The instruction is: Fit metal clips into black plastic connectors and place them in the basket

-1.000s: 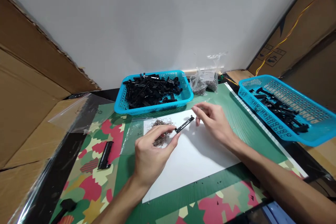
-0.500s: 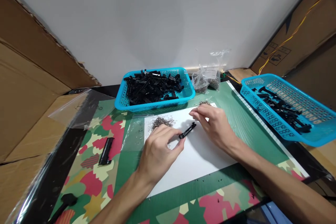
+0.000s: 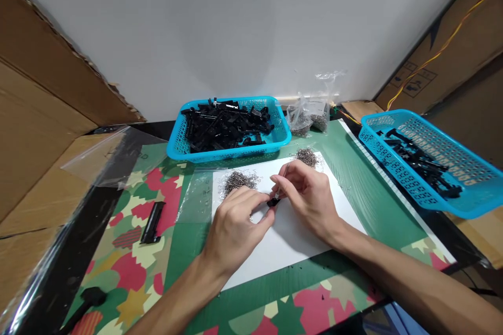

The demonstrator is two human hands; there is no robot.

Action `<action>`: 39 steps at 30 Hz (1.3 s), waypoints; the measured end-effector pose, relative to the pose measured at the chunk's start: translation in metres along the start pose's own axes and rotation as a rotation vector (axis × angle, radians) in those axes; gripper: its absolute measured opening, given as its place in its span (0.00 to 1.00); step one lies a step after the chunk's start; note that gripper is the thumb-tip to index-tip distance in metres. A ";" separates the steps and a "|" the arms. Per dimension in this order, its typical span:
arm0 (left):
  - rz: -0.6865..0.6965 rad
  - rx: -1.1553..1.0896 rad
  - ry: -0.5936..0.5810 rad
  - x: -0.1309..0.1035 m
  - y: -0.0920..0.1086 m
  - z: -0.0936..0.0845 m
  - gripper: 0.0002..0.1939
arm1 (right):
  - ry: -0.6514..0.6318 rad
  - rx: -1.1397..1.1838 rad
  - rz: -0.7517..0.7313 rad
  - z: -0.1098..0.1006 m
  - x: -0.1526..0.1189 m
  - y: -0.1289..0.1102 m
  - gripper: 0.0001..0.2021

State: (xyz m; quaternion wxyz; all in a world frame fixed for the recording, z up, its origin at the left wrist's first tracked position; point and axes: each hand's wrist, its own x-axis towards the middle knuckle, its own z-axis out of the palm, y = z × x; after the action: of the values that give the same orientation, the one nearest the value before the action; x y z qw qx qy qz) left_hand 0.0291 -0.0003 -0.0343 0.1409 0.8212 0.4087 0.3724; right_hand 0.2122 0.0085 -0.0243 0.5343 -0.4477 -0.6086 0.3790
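My left hand pinches a small black plastic part between thumb and fingertips, over a white sheet of paper. Close against it, my right hand is closed on a thin metal tool, whose lower end meets the part. Fingers hide most of both things. A pile of tiny metal pieces lies just beyond my left hand, and a second pile lies behind my right hand.
A blue basket heaped with black parts stands at the back; another blue basket is on the right. Clear bags of metal pieces lean by the wall. One black part and a black-headed tool lie on the left.
My right hand has moved left and down to the black part. The part, seen lengthwise before, now shows only a short end between my hands. The view has shifted slightly.
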 end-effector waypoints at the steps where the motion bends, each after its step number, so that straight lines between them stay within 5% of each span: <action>1: -0.005 0.000 -0.004 0.000 0.000 0.000 0.07 | 0.002 -0.027 -0.017 0.000 0.000 0.001 0.08; 27: -0.143 -0.092 -0.036 0.001 0.000 0.000 0.06 | -0.013 -0.497 -0.422 0.002 -0.011 0.014 0.11; 31: -0.148 -0.065 -0.028 0.003 0.001 -0.002 0.05 | -0.036 -0.399 -0.382 0.000 -0.003 0.010 0.10; 35: -0.255 -0.025 0.074 0.006 0.004 -0.006 0.03 | 0.124 -0.102 -0.269 -0.017 0.013 0.001 0.07; 37: -0.378 -0.064 0.172 0.007 0.004 -0.009 0.06 | 0.193 -0.091 -0.223 -0.024 0.017 0.001 0.08; 39: -0.457 -0.199 0.272 0.009 0.002 -0.011 0.08 | 0.132 -0.197 -0.179 -0.025 0.016 0.006 0.09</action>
State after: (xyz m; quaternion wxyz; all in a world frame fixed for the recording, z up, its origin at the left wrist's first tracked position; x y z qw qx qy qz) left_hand 0.0254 0.0046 -0.0215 0.2449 0.6324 0.5597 0.4762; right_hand 0.2374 0.0254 -0.0210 0.5582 -0.4658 -0.6439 0.2384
